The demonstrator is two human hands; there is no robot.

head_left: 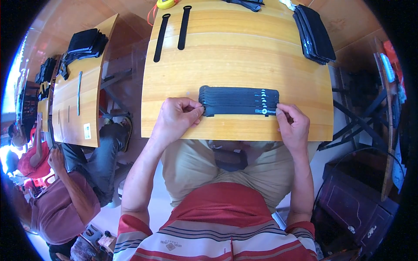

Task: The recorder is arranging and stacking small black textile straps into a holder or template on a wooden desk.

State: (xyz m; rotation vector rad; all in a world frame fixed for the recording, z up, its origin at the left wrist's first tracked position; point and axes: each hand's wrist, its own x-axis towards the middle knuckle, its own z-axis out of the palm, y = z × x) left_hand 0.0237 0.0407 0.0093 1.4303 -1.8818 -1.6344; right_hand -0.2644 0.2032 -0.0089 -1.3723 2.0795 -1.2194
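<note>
A fanned stack of black hook-and-loop straps [235,99] lies crosswise near the front edge of the wooden table, each strap overlapping the one behind it. Pale printing marks their right part. My left hand [179,116] pinches the left end of the nearest strap between thumb and forefinger. At the opposite end, my right hand [294,124] has its thumb and forefinger closed on the strap's right corner. Two single black straps [184,28] with a slotted end lie apart at the far left of the table.
A thick pile of black straps [314,37] rests at the table's far right. Behind are a yellow tape measure [166,3] and some black pieces [248,4]. To the left, a co-worker [65,204] sits at another wooden table [89,98] holding black stacks. A dark cabinet [352,202] stands at right.
</note>
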